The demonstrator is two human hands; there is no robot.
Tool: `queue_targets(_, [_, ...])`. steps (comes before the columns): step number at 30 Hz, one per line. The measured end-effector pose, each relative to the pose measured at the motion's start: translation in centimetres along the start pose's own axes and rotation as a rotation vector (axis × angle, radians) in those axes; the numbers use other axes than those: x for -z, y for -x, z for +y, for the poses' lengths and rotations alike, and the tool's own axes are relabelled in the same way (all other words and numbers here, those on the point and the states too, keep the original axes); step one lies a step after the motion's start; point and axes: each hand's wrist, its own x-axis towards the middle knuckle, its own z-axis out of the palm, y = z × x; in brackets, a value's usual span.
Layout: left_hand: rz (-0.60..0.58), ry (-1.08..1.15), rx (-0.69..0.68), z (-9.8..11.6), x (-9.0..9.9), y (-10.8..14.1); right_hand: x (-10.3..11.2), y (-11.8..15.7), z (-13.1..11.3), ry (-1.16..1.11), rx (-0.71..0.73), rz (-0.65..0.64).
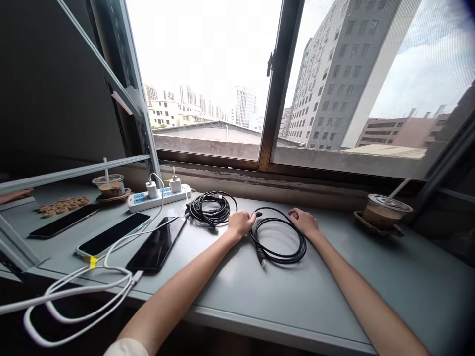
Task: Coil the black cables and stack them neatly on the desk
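Observation:
A black cable [281, 259] lies in a loose coil on the grey table, with a metal-tipped plug at its lower left. My left hand [240, 225] is closed at the coil's upper left edge, gripping the cable, and a short black end sticks out by the thumb. On the opposite side, my right hand [306, 223] has its fingers curled in around the cable at the coil's upper right. Just left of my left hand rests a second, thicker bundle of black cable [211, 210].
A power strip [160, 199] with two white chargers stands against the window wall. White charging cables [111, 284] run past several phones [158, 245] and over the front edge. Iced drinks stand right [386, 213] and left [109, 187], near round wooden pieces [63, 205] and metal shelf bars [74, 173].

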Motion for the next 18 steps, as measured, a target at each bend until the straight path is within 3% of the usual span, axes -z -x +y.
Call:
queue_targets(6, [-0.066, -0.022, -0.108, -0.42, -0.38, -0.2, 0.04, 0.04, -0.04, 0.005, -0.007, 0.001])
queue_targets(18, [-0.086, -0.034, -0.124, -0.31, 0.05, 0.06, 0.13, 0.18, 0.02, -0.001, 0.004, -0.01])
